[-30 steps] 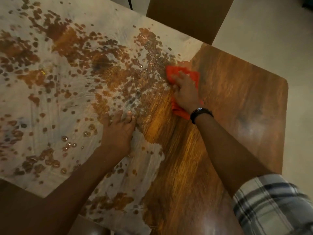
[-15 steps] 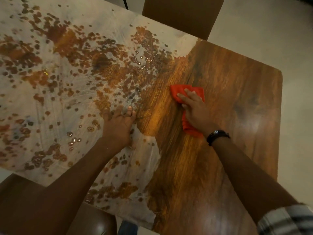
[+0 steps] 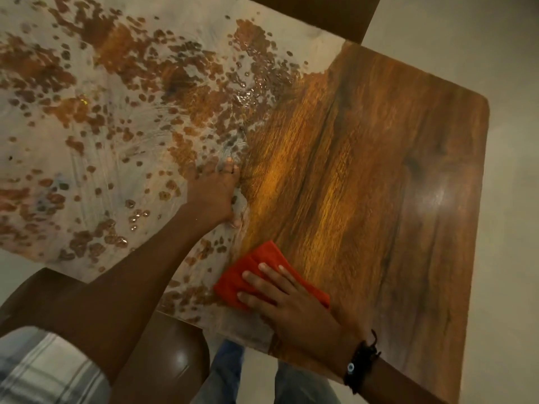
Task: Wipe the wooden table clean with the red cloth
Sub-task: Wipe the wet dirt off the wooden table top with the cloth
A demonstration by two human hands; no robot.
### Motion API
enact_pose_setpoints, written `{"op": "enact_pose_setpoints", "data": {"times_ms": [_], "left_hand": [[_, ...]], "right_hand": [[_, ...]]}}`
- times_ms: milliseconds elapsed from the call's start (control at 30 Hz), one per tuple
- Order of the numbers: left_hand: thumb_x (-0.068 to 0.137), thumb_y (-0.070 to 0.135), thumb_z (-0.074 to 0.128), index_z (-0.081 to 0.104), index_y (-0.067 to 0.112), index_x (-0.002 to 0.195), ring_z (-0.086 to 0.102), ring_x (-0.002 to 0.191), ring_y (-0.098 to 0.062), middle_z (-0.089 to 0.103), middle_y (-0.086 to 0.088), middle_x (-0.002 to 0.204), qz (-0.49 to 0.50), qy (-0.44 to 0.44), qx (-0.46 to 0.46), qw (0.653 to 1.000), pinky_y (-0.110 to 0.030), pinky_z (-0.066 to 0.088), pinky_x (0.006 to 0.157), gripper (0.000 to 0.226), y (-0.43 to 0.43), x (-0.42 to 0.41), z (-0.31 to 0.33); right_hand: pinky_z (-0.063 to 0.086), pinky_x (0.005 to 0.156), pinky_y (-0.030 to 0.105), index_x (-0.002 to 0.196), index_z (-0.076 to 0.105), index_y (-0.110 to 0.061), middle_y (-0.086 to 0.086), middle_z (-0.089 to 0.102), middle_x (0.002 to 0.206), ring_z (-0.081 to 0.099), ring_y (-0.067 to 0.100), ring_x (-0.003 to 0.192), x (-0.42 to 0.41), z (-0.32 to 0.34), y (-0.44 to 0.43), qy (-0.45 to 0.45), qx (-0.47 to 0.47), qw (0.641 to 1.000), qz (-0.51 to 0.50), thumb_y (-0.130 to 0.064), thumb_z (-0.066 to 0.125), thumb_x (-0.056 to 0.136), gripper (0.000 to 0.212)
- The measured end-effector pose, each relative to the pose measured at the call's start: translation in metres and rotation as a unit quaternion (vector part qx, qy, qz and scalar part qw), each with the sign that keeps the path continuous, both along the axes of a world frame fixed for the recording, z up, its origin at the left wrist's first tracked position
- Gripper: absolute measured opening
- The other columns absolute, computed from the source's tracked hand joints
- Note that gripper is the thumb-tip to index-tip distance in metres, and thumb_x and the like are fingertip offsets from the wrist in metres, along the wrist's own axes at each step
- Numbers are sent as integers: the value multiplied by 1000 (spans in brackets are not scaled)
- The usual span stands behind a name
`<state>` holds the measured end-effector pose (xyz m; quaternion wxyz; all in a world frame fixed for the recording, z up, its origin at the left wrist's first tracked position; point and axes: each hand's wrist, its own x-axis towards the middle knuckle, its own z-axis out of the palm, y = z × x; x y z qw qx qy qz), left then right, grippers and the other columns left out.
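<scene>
Fingers spread, the right hand (image 3: 294,304) presses the red cloth (image 3: 262,272) flat near the wooden table (image 3: 379,170)'s near edge, while the left hand (image 3: 214,193) rests open-palmed on whitish film (image 3: 87,158).

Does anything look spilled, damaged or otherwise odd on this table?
Yes. A whitish film dotted with wet beads covers the wooden table's left part; the right part shows bare grain. The red cloth sits at that boundary.

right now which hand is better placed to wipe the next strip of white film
Right. The right hand lies flat on the red cloth at the edge of the white film. The left hand is bare, braced on the table.
</scene>
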<state>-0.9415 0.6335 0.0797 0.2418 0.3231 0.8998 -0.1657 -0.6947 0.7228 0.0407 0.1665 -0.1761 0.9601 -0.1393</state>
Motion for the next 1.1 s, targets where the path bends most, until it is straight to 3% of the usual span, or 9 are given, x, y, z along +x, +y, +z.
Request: {"op": "enact_pose_setpoints", "data": {"times_ms": [167, 300, 467, 533, 633, 733, 833, 967, 1100], "left_hand": [[68, 59, 76, 8, 21, 156, 2, 151, -27, 5, 0, 165, 6, -9, 15, 1000, -57, 10, 118, 117, 1, 0, 5], [67, 58, 77, 9, 21, 156, 1, 151, -28, 4, -1, 165, 14, -19, 26, 999, -58, 7, 117, 118, -2, -1, 4], [67, 55, 79, 9, 24, 156, 3, 151, -29, 5, 0, 165, 19, -10, 49, 999, -58, 6, 116, 118, -4, 1, -1], [67, 57, 79, 7, 25, 156, 3, 151, -29, 3, 1, 165, 22, -11, 59, 998, -58, 6, 116, 119, -7, 2, -3], [66, 58, 78, 6, 28, 156, 3, 150, -30, 2, 2, 165, 29, -16, 84, 996, -57, 5, 116, 120, -13, 2, -6], [67, 60, 77, 7, 29, 156, 1, 151, -30, 3, 2, 165, 44, -16, 120, 992, -58, 2, 116, 118, -20, 6, -7], [74, 62, 69, 10, 26, 156, 1, 151, -28, 10, 1, 164, 47, 12, 170, 984, -59, 1, 117, 108, -32, 17, -9], [87, 64, 53, 15, 27, 156, 4, 151, -27, 13, 0, 164, 71, 19, 222, 972, -60, 2, 116, 87, -68, 43, -18], [92, 61, 45, 26, 24, 154, 10, 150, -28, 21, -1, 162, 123, 34, 264, 956, -57, 7, 117, 74, -111, 68, -27]], "right_hand": [[9, 123, 53, 151, 26, -34, -7, 9, 162, 3, 23, 151, -54, 10, 83, 23, -41, 977, -206, -4, 46, 95, 66], [12, 122, 49, 147, 38, -25, 4, 23, 161, 11, 27, 151, -88, 15, 100, 39, -58, 943, -324, -13, 39, 104, 45], [11, 122, 52, 150, 32, -28, 3, 21, 161, 12, 30, 150, -38, 6, 22, 58, -25, 969, -238, -7, 48, 97, 60], [19, 119, 54, 148, 36, -28, 4, 27, 159, 21, 32, 148, -1, 3, -23, 64, -10, 984, -168, -18, 55, 92, 60], [38, 110, 53, 144, 44, -26, 5, 37, 155, 34, 32, 143, 47, -1, -67, 49, -12, 994, -97, -16, 38, 88, 57], [36, 111, 51, 147, 38, -27, 5, 33, 157, 29, 31, 145, 44, 0, -52, 38, 3, 997, -72, -21, 44, 86, 62], [25, 117, 54, 151, 30, -29, 4, 24, 160, 16, 30, 148, 16, 3, -8, 39, -5, 986, -163, -15, 59, 86, 72], [10, 123, 47, 150, 33, -26, 4, 21, 161, 10, 28, 150, -32, 10, 41, 48, -34, 951, -303, -6, 44, 100, 55], [7, 123, 50, 150, 34, -24, 6, 22, 161, 12, 32, 150, -33, 6, 9, 55, -14, 957, -284, -2, 46, 97, 58]]}}
